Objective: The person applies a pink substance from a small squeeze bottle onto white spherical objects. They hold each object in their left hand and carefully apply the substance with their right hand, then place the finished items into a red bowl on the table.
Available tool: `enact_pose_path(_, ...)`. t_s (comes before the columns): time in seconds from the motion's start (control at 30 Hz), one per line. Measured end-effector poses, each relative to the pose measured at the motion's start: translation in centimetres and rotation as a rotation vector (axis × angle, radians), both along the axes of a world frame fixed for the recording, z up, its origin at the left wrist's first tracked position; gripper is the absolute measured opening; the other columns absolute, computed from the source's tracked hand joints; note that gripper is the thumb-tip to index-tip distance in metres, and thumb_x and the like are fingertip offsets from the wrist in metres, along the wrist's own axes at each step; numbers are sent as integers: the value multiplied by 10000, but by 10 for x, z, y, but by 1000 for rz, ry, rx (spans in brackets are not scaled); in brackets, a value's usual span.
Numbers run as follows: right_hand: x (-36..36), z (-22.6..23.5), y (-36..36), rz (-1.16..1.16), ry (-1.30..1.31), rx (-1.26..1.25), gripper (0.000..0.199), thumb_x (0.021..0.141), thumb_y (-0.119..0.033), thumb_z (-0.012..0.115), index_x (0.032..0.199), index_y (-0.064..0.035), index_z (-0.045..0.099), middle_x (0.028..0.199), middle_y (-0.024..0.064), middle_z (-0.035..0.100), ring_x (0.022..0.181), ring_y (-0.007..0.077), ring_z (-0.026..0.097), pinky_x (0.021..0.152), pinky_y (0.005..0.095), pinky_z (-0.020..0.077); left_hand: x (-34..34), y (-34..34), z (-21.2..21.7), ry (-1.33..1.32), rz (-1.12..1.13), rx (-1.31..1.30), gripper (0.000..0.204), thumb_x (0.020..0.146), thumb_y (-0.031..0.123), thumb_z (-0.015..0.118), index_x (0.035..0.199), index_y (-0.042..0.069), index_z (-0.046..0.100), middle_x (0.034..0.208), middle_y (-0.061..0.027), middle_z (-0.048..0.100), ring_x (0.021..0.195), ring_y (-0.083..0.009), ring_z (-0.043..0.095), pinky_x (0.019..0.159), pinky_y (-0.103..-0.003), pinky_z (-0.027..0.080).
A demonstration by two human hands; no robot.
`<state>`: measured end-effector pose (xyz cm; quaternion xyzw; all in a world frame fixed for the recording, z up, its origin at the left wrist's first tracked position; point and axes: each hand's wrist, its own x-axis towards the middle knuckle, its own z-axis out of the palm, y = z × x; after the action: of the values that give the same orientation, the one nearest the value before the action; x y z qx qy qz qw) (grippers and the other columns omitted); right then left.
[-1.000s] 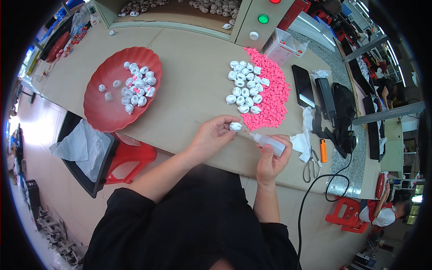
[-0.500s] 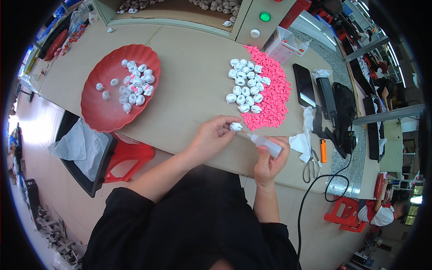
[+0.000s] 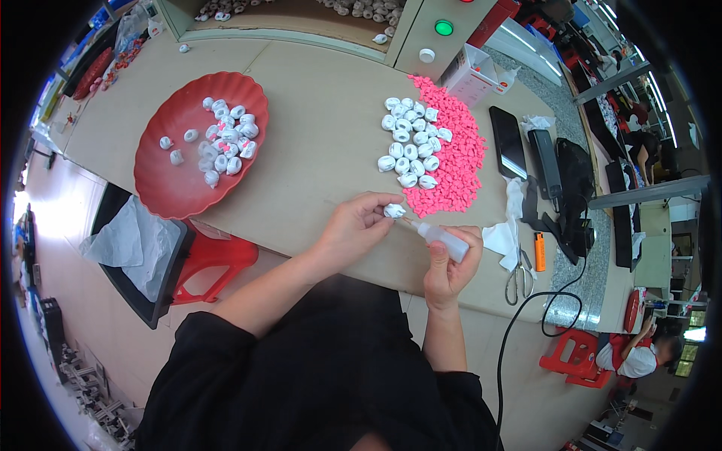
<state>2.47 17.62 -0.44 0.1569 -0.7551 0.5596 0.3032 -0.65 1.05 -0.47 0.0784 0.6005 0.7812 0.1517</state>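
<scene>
Right at the near edge of the tan tabletop [image 3: 316, 150], just below the pile of small pink pieces [image 3: 451, 161], the left hand [image 3: 353, 229] has its fingertips pinched narrow on one small white knotted piece [image 3: 394, 211], holding it just above the table surface. The right hand [image 3: 447, 267] is wrapped around a small clear squeeze bottle [image 3: 444, 239], fingers closed on its body, and the bottle's thin nozzle points left and looks like it's touching the white piece, though it's too small to be sure. Above the pink pile's left side, overlapping it, sits a cluster of the same white pieces [image 3: 410, 146], about nineteen by my count, give or take since a few overlap. Far left of the pink pile there's one red scalloped plastic dish [image 3: 177, 195] with roughly eighteen more white pieces in it, most bunched toward its upper right and three lying apart on the left. Right of the pink pile: one black phone [image 3: 508, 143] lying flat, one crumpled white tissue [image 3: 502, 233] below it, one orange lighter [image 3: 539, 252] and one pair of scissors [image 3: 517, 274] near the table's lower right. Above the pink pile, one grey control box [image 3: 432, 34] with a green light and a white button. Below the dish, off the table, one red plastic stool [image 3: 210, 259].
</scene>
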Motion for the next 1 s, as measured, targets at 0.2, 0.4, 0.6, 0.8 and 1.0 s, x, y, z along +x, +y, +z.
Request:
enact_pose_path(0.2, 0, 1, -1, -10, 8, 21, 244, 850, -172, 582, 954, 0, 443, 863, 95, 455, 676, 125, 474, 570, 212, 414, 0, 1, -1, 0, 11, -14, 310, 847, -73, 485, 1153, -30, 496, 873, -10, 493, 812, -50, 541, 710, -183, 450)
enact_pose_path(0.4, 0, 2, -1, -31, 31, 59, 244, 846, -167, 588, 955, -2, 446, 863, 98, 462, 707, 138, 466, 600, 218, 406, 0, 0, 0, -20, 0, 5, 304, 849, -60, 494, 1151, -32, 498, 887, -24, 517, 812, -60, 547, 721, -188, 456)
enact_pose_path(0.6, -1, 3, -4, -59, 128, 129, 258, 814, -106, 618, 981, -3, 453, 854, 121, 517, 740, 204, 485, 643, 288, 409, -1, 1, -1, -38, -3, 18, 305, 851, -41, 510, 1155, -29, 498, 888, -23, 526, 796, -58, 539, 722, -196, 460)
enact_pose_path(0.8, 0, 4, -5, -63, 178, 212, 291, 788, -85, 644, 1000, -3, 461, 858, 128, 532, 741, 220, 495, 644, 299, 416, 0, 1, 2, -52, 10, 17, 302, 849, -30, 521, 1151, -34, 500, 879, -23, 537, 784, -55, 539, 709, -195, 463)
enact_pose_path(1.0, 0, 3, -5, -69, 215, 234, 302, 772, -69, 657, 1001, -4, 471, 856, 128, 542, 747, 233, 506, 637, 306, 424, 0, 1, 3, -48, 18, 2, 293, 848, -17, 532, 1139, -39, 502, 868, -23, 549, 766, -52, 543, 687, -192, 464)
